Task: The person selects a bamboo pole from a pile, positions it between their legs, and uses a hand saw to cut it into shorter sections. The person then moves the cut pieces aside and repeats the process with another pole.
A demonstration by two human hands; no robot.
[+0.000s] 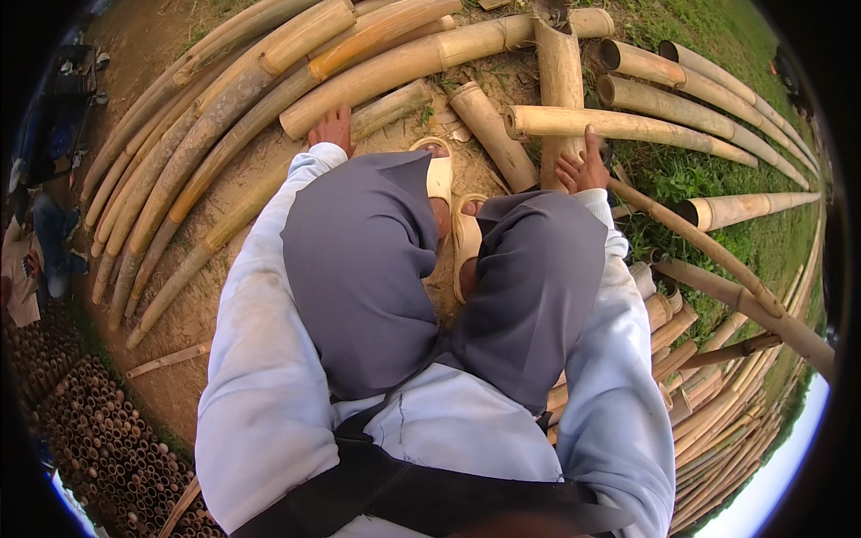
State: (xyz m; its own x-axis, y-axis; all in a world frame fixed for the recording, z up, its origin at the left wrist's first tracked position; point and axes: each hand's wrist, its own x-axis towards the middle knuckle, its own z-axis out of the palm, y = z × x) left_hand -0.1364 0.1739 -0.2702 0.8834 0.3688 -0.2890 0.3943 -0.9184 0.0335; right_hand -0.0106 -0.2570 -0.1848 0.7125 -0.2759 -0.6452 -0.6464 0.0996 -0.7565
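Observation:
My left hand (332,131) is at the near end of a thick, pale bamboo pole (386,81), its fingers closed over the pole's lower side. A shorter bamboo piece (392,106) lies right beside that hand. On the right, my right hand (583,167) has its index finger stretched out against a straight bamboo pole (628,121), with the other fingers loosely bent and nothing held in them. That pole lies across an upright-looking bamboo post (560,72). Between my hands a short cut bamboo length (493,134) rests on the soil.
Several long bamboo poles (193,125) curve along the left. More poles (708,117) lie on grass at the right, with a slanting pole (708,247) below them. Stacked bamboo tubes (99,430) fill the lower left. Another person (54,242) is at the far left.

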